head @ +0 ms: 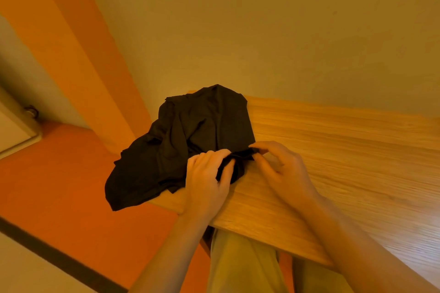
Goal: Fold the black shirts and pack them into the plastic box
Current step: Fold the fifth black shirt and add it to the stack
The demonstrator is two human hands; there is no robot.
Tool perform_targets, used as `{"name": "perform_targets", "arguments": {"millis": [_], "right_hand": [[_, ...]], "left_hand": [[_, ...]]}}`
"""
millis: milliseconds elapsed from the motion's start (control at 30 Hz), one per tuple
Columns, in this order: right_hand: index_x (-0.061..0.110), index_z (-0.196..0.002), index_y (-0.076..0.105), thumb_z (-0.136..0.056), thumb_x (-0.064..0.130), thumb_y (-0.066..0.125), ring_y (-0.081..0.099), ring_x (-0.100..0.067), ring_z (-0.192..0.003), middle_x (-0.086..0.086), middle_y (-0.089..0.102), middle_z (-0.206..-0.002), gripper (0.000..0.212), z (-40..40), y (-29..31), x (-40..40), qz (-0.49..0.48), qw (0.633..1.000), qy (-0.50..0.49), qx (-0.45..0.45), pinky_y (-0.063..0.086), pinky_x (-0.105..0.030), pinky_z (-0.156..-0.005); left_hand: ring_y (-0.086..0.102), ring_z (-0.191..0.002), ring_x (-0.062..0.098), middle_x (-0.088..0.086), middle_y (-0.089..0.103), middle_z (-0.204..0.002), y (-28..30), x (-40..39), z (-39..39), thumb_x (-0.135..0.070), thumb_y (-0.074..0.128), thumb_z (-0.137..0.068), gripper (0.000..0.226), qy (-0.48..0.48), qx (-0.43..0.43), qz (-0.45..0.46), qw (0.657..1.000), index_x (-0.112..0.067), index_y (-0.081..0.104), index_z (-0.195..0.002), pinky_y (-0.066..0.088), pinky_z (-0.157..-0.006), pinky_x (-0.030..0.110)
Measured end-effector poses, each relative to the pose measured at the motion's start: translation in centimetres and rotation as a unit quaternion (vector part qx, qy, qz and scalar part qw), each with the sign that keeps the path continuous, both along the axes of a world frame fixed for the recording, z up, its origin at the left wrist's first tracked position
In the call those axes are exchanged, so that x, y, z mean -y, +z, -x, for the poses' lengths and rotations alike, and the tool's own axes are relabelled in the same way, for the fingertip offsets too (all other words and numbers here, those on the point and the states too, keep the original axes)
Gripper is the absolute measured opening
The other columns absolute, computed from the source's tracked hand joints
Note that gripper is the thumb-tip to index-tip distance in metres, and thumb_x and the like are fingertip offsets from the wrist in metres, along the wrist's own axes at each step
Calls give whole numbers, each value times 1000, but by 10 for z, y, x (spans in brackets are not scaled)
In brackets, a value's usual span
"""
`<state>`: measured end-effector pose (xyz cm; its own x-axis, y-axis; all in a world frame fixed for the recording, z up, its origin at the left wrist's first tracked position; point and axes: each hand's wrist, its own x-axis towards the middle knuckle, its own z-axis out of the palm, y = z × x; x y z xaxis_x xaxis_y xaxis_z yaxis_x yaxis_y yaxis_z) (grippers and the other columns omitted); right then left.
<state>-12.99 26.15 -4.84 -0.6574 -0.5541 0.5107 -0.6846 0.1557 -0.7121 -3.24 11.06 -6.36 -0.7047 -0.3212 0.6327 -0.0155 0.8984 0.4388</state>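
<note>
Orange floor [59,181] filled the 8 o'clock side of the head view, with a pale wall [262,43] rising behind a wooden table [345,162] that ran from the centre toward 4 o'clock. One crumpled black shirt [181,145] lay heaped on the table's left end, its lower part spilling over the edge toward 8 o'clock above the floor. At the heap's 4 o'clock corner, the left hand [207,181] gripped a bunched fold of the cloth, fingers curled over it and thumb beneath. Just beside it, at 3 o'clock, the right hand [283,169] pinched the same strip of fabric between thumb and fingertips. Beige trousers [240,266] showed under the table edge at 6 o'clock.
</note>
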Motion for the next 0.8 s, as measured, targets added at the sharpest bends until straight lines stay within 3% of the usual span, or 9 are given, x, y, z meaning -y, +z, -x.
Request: {"name": "perform_targets", "arguments": {"millis": [167,300,400,567,700,800], "right_hand": [[27,-111,62,-87,25,63,58,3,-95,29,56,-98,24,0,3,3,1,999,28,-30,42,-8,-85],[28,-111,65,-89,41,53,57,5,-97,31,56,-98,28,1,2,2,-3,999,24,-38,43,-18,-90],[23,-110,66,-91,39,48,58,2,-99,22,62,-102,30,0,1,1,14,999,32,-28,47,-23,-88],[18,-110,65,-93,33,48,60,-4,-101,8,66,-103,28,-2,5,1,89,996,25,13,48,-18,-86],[24,-109,62,-94,27,50,61,-2,-94,15,65,-98,20,5,12,-4,192,978,-49,62,47,-13,-80],[27,-107,62,-96,16,54,62,-3,-92,12,65,-98,18,11,14,-10,226,966,-89,89,47,-15,-79]], "left_hand": [[54,-79,7,-8,59,-83,1,-3,0,-34,54,-93,24,-7,-9,0,1000,-17,69,-99,36,-80,26],[56,-83,7,-10,61,-87,2,-6,-4,-39,57,-92,24,-49,-1,17,999,-19,69,-95,35,-83,28],[57,-91,3,-14,62,-94,3,-6,-5,-42,52,-93,25,-55,10,2,998,-22,68,-94,31,-90,29],[57,-90,4,-13,65,-95,-5,2,-3,-30,53,-94,18,48,15,5,999,-23,70,-98,28,-92,24],[57,-94,4,-12,66,-97,-8,5,-5,-24,58,-89,15,148,-2,-24,989,-25,71,-98,20,-92,23],[57,-94,6,-12,66,-97,-8,5,-5,-26,57,-89,16,169,1,-31,985,-26,71,-97,17,-90,24]]}}
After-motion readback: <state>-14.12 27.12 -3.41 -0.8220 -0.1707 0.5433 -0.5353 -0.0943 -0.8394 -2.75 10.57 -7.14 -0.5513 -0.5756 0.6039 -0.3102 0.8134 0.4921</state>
